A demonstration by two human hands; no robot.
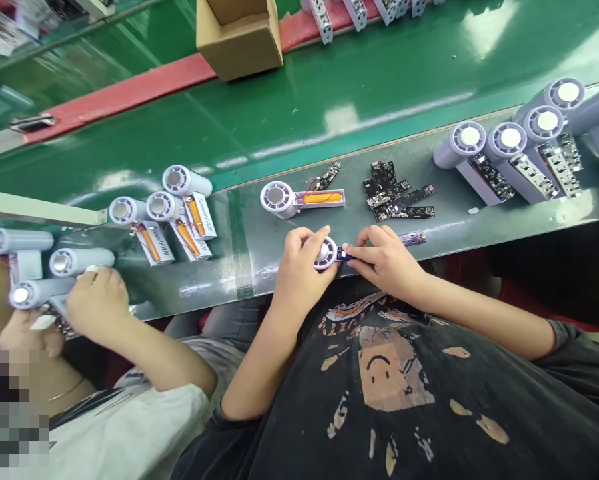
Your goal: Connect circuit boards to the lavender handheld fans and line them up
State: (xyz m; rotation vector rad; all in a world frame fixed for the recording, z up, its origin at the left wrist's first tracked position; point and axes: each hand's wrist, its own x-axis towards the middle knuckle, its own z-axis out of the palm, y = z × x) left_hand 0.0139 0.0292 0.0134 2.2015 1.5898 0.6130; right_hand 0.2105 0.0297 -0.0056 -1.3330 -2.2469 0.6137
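Two bare hands worked at lower center of frame, over the counter (259, 257) edge: left hand (299, 270) with fingers clamped on a fan head (324, 254), right hand (384, 260) with fingers pinching a circuit board (347, 254) against it. Board judged light, stiff, fragile; best held by its edges, fan head by its rim.

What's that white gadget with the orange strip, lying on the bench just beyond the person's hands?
It's a partly assembled handheld fan lying on its side on the grey-green bench mat. Its round head looks like white and grey plastic, with a slotted ring around a silvery centre. The open white body cradles an orange battery, and thin red wires lead towards a black circuit board beside it.
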